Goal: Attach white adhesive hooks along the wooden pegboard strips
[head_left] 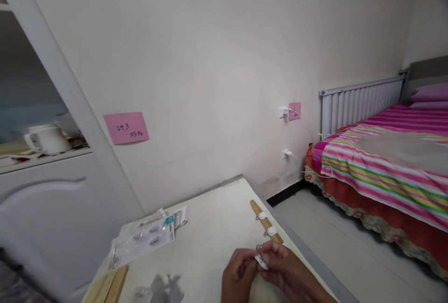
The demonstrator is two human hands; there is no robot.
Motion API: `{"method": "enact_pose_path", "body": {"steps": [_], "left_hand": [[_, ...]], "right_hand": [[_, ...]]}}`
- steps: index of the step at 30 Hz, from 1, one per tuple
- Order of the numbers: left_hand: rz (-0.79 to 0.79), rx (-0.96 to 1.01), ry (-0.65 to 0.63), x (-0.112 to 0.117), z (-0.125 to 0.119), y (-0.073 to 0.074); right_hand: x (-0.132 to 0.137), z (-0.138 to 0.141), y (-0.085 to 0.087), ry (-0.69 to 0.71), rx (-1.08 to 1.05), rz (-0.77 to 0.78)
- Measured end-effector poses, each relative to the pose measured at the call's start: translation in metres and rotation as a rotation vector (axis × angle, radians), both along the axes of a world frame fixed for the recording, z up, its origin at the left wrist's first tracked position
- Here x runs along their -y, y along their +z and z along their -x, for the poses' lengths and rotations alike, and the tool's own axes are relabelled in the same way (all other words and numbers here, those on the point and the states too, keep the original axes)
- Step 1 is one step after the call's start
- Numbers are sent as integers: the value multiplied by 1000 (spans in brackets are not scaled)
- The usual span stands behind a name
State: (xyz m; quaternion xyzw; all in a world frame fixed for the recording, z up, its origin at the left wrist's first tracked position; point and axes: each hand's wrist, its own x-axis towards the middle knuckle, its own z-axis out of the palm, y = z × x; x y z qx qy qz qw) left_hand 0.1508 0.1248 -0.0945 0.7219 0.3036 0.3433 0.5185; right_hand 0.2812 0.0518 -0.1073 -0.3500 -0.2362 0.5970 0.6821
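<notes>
Low in the view, my left hand [238, 274] and my right hand [287, 270] meet over the table. Between their fingertips is a small white hook [261, 261] with a curved metal loop at its top. Both hands are closed, pinching it from either side. Just beyond them lies a narrow wooden strip [258, 209] along the table's right side. Two similar white hooks [270, 231] sit on that strip, their metal loops pointing left.
Clear plastic packaging [142, 239] lies on the white table [206, 228] at left. Wooden pieces [108, 286] and crumpled clear plastic [161, 289] are at the near edge. A cabinet [52, 210] stands left, a bed [367, 163] right. Chargers [284, 111] are plugged into the wall.
</notes>
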Motion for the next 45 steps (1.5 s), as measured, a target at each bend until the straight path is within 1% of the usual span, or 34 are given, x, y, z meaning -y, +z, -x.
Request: {"method": "enact_pose_path", "body": {"steps": [1,3,5,7,10,13,16,19,22,25,27,28,32,34,36,38,40,42,44,45], "left_hand": [[31,10,1,-1,0,-3],[108,35,2,-3,0,-8],[214,67,4,-4,-1,-11],[330,105,-2,-3,-2,-11],[445,149,28,-2,-6,-10],[441,137,119,-1,-11,-13],[386,99,143,-2,-15,-19],[318,108,141,-2,-16,-26],[208,93,156,-1,-15,-29],[96,42,175,2,-12,-28],[5,1,181,4,-11,-25],[-49,-22,183,5,-11,-23],[-249,-90,183,6,-9,-16],[-300,-125,167,4,-7,-14],[-310,-165,129,2,-5,-14],[-303,-199,97,0,-3,-15],[-296,-207,96,-1,-2,-16],[-283,-179,137,0,-2,-17],[-225,-140,185,0,-3,-19],[-167,-117,195,0,-5,-20]], "right_hand": [[-2,-1,-1,-46,101,30],[-6,-2,-2,-168,375,58],[-7,-3,-1,-302,679,7],[-7,-2,2,-390,897,-82],[-4,1,4,-419,1035,-126],[-3,3,2,-403,1086,-130],[-4,5,-1,-393,1084,-90],[-7,8,-4,-378,979,0],[-11,12,-9,-314,723,0],[-14,14,-14,-158,446,17],[-15,15,-16,-77,333,61],[-15,14,-17,-64,313,84],[-14,15,-17,-76,378,149],[-12,16,-15,-25,311,143],[-11,17,-13,43,200,108],[-9,17,-10,63,154,84],[-9,16,-8,50,172,93],[-10,14,-7,25,214,126],[-13,12,-9,-24,281,159],[-14,11,-10,-63,334,172]]}}
